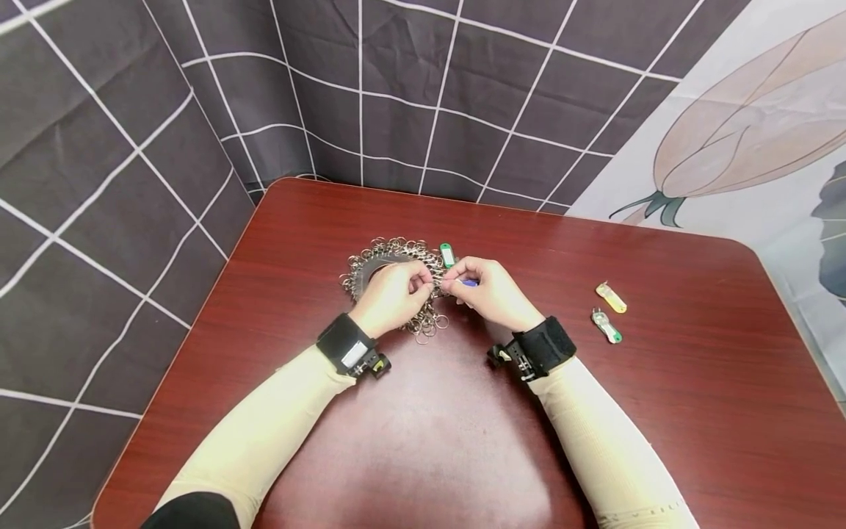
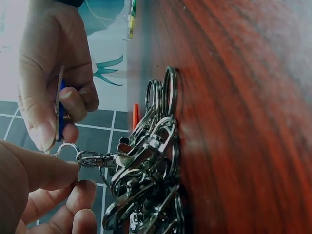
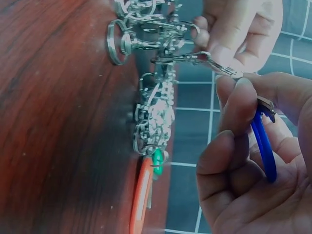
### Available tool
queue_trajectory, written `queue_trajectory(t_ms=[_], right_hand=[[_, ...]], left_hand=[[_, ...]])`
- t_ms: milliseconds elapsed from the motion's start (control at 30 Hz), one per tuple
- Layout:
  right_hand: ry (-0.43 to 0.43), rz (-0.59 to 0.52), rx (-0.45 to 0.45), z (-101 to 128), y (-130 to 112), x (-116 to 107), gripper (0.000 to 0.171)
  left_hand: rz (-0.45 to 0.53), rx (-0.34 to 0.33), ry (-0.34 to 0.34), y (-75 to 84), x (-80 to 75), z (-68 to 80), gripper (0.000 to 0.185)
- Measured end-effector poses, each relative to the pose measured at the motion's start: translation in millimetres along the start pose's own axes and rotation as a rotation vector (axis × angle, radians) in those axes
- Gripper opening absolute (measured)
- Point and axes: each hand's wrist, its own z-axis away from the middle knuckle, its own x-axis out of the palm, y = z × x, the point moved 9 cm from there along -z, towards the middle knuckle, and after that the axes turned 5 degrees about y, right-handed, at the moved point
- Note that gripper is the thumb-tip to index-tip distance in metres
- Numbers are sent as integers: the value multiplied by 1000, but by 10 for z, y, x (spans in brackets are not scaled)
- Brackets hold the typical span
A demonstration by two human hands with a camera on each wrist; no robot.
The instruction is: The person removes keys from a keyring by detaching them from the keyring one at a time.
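My left hand [image 1: 390, 294] pinches a small metal split ring [image 2: 70, 147] between thumb and index finger. That ring joins a swivel clasp [image 2: 97, 159] at the edge of a heap of metal clasps and rings [image 1: 396, 250]. From the other side my right hand [image 1: 492, 290] meets it, fingertips right at the same ring. Within the right fingers is a blue key tag [image 3: 265, 151] with a metal key [image 3: 265, 106] beside it. The clasps lie in a circle around a greyish flat centre, partly covered by my left hand.
A green key tag [image 1: 447, 255] lies at the heap's far right edge, and an orange tag [image 3: 141, 195] lies near it. Farther right on the red-brown table [image 1: 694, 353] are a yellow-tagged key [image 1: 611, 297] and a green-tagged key [image 1: 606, 325]. Dark checked cloth [image 1: 396, 110] hangs behind.
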Motion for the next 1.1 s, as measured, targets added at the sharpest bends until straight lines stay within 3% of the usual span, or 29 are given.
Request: queue_trajectory(t_ms=[367, 533, 800, 1033, 1100], right_hand=[[-30, -36, -44, 39, 10, 7, 7], [-43, -2, -79, 29, -6, -6, 7], [-66, 11, -59, 53, 3, -24, 6], [-87, -36, -23, 134, -289, 2, 17], [-78, -22, -36, 128, -272, 16, 19]], left_hand=[[-17, -33, -23, -37, 30, 9, 4], [-15, -54, -18, -38, 10, 2, 5], [11, -49, -17, 8, 13, -2, 7], [10, -66, -23, -37, 25, 4, 6], [10, -63, -21, -35, 16, 3, 6]])
